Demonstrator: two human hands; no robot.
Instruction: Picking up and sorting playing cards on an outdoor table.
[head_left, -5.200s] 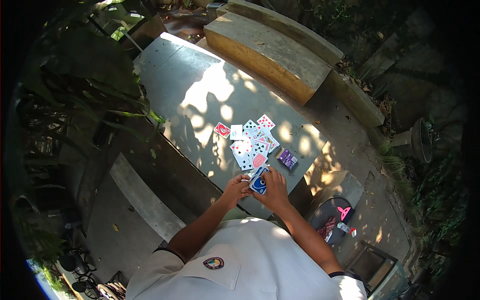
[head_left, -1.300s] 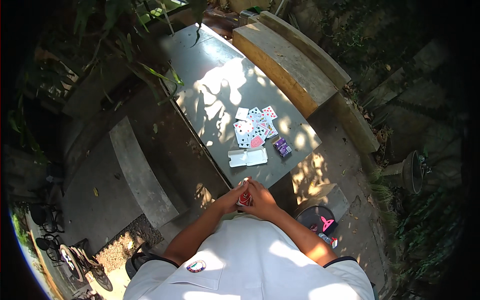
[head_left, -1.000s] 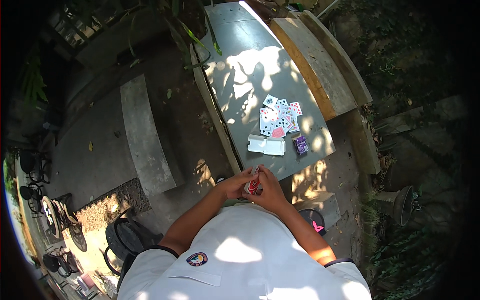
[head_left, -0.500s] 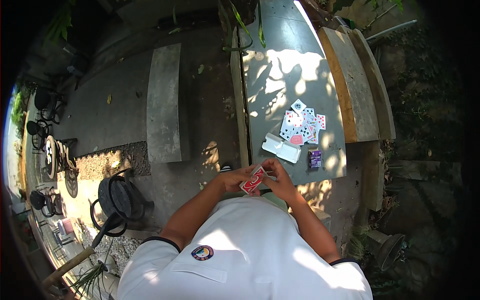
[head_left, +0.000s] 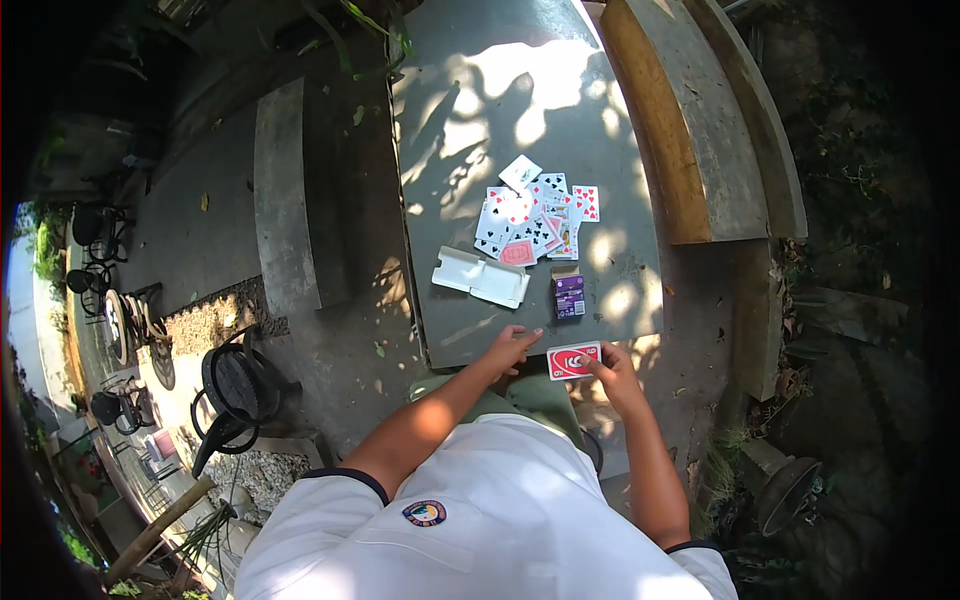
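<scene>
My right hand (head_left: 616, 376) grips a stack of red cards (head_left: 572, 361), its top face showing, just off the table's near edge. Beside it, my left hand (head_left: 511, 350) reaches over that edge with fingers extended and nothing in it. On the grey table (head_left: 470, 347), a purple card box (head_left: 568, 293) stands with its top flap raised, beyond my right hand. Left of it lies an opened white carton (head_left: 481, 277), inside up. Behind both, playing cards (head_left: 513, 209) are spread in a loose overlapping pile, most face up; one with a red back (head_left: 518, 252) lies at the near side.
A concrete bench (head_left: 668, 130) runs along the table's right side, another bench (head_left: 283, 190) stands off to the left. Below that is a black metal chair (head_left: 240, 385). Green leaves (head_left: 375, 30) hang over the table's far left corner.
My hands have separated. The right one has carried the red card stack to the right, while the left has let go of it and opened. The view has shifted, too.
</scene>
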